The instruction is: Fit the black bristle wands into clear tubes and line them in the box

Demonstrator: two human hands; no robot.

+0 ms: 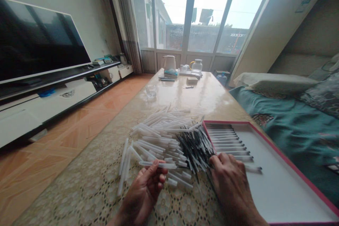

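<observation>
My left hand (148, 187) pinches a translucent white pen barrel (159, 165) between thumb and fingers, holding it nearly level above the table. A heap of similar white barrels (156, 130) lies just beyond it. Beside the heap is a pile of thin black-and-white pen refills (193, 144). My right hand (230, 176) is at the near end of that pile, over the box's left rim, with its fingers bent together and pointing down. Its fingertips are hidden, so what they grip cannot be made out. Several pens (230, 144) lie in a row inside the shallow pink-edged box (286, 166).
A patterned cover lies on the long table (87, 173). Farther along it stand a drinking glass (151, 91), a small box (192, 80), a glass jug (196, 66) and a tissue box (171, 73). A sofa with a teal cover (265, 113) borders the right side.
</observation>
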